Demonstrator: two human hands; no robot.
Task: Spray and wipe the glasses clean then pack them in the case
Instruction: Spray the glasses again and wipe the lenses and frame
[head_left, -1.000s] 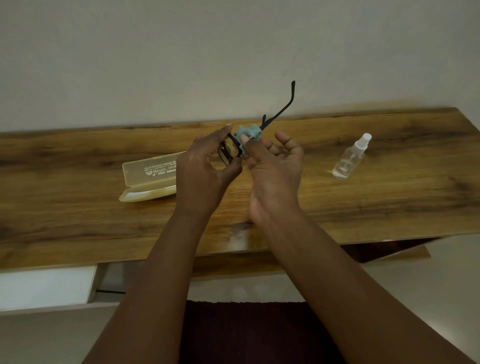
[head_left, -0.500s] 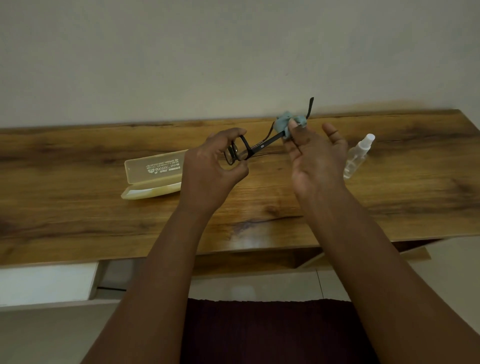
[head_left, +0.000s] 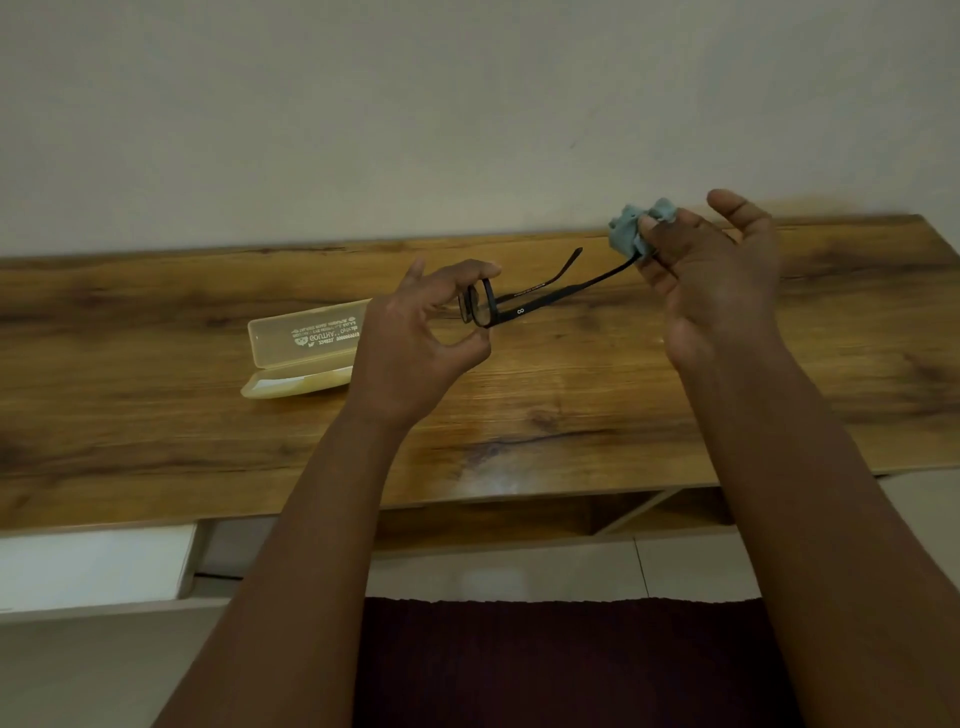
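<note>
My left hand (head_left: 415, 338) pinches the front of the black-framed glasses (head_left: 511, 306) above the wooden table (head_left: 156, 426), with both temple arms spread toward the right. My right hand (head_left: 711, 280) holds a crumpled light-blue cloth (head_left: 631, 228) pinched around the tip of the nearer temple arm; its other fingers are spread. The open, translucent yellowish case (head_left: 301, 348) lies on the table just left of my left hand, lid tipped back with printed text showing. The spray bottle is hidden behind my right hand.
The table runs along a plain pale wall (head_left: 467, 104). Its front edge is close to me, with a white panel (head_left: 93, 566) below at the left and a dark red mat (head_left: 545, 665) on the floor.
My right hand has slid the cloth rightward along the temple arm, from the lens end out to its tip. The left hand kept its hold on the frame. The spray bottle became hidden.
</note>
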